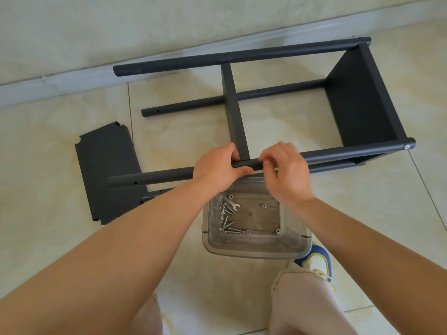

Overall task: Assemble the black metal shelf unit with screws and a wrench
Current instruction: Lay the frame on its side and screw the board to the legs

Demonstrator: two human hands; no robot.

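The black metal shelf unit (358,97) lies on its side on the tiled floor, with two shelf panels fixed between several round posts. My left hand (217,165) grips the near upper post (164,176) where the middle shelf panel (235,110) meets it. My right hand (287,170) is at the same joint, its fingertips curled against the post; I cannot tell whether they pinch a screw. A loose black shelf panel (106,165) lies flat on the floor at the left. A small wrench (232,205) and several screws (228,224) lie in a clear plastic box (254,250) below my hands.
A wall with a pale skirting board (72,81) runs behind the shelf unit. My knees in light trousers (307,303) and a blue and yellow shoe (319,259) are at the bottom of the view, next to the box.
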